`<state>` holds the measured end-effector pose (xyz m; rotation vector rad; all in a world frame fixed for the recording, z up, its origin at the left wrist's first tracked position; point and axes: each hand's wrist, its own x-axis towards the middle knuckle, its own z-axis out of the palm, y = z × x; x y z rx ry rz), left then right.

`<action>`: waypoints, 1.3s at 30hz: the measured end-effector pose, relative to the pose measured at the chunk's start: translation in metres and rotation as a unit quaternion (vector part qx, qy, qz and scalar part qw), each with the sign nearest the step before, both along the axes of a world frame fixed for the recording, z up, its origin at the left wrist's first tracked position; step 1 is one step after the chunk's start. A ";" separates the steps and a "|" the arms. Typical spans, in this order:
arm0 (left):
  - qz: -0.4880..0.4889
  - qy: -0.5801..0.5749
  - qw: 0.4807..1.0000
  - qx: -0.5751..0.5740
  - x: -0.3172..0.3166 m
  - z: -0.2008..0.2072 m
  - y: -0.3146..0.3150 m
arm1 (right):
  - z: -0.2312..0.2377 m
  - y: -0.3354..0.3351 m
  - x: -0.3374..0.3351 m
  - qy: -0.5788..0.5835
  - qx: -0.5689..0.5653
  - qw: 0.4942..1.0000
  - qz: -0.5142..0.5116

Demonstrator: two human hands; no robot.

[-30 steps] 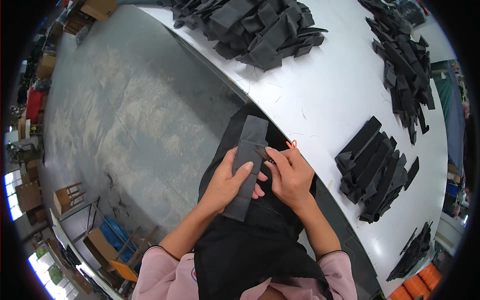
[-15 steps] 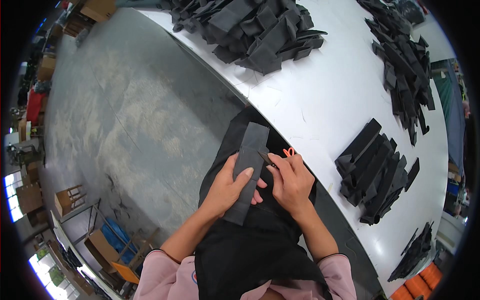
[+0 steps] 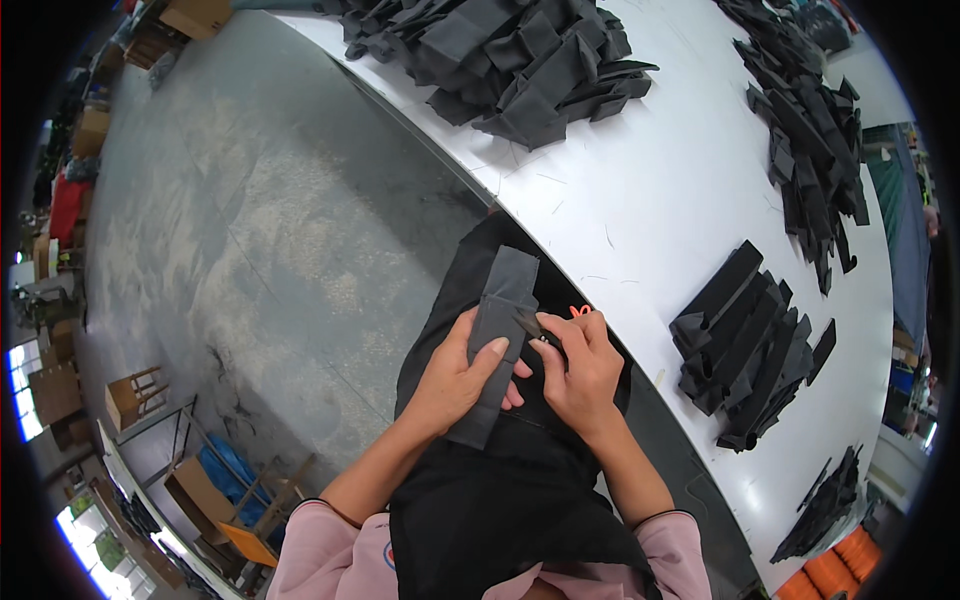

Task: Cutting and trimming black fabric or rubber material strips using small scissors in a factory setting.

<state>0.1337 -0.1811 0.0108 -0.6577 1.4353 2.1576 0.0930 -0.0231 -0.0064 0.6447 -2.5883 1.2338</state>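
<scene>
Over my lap, my left hand (image 3: 455,370) grips a folded dark grey fabric strip (image 3: 492,335), thumb on top and fingertips showing beyond its right edge. My right hand (image 3: 578,365) is closed on small scissors (image 3: 526,318), whose pointed blades lie against the strip's right edge. Orange finger loops (image 3: 580,311) of the scissors show behind my knuckles. Most of the handle is hidden by my fingers. Whether the blades touch a thread there is too small to tell.
A white table (image 3: 620,200) runs diagonally along my right side. On it lie a large heap of dark fabric strips (image 3: 530,70), a long pile (image 3: 805,150) and a neater stack (image 3: 750,345). Loose threads are scattered about. Orange cones (image 3: 835,570) stand lower right.
My right thumb and fingers have shifted slightly on the scissors, and the blades sit a little differently at the strip's edge. My left hand and the strip have barely moved.
</scene>
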 end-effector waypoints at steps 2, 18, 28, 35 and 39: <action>-0.009 -0.001 1.000 0.003 -0.001 0.001 0.000 | 0.000 0.001 0.001 -0.008 0.008 1.000 0.002; -0.027 0.024 0.999 -0.041 0.000 -0.002 0.002 | 0.006 -0.007 0.001 -0.061 0.005 0.996 0.057; -0.018 0.014 1.000 -0.021 0.003 -0.004 0.002 | 0.001 -0.008 0.002 -0.057 -0.012 0.997 0.058; -0.043 0.020 0.998 -0.033 0.002 -0.004 0.002 | 0.001 -0.008 0.005 -0.036 0.041 0.997 0.054; -0.048 0.020 0.998 -0.037 0.005 -0.011 0.000 | 0.007 0.000 0.008 -0.093 -0.063 0.994 -0.008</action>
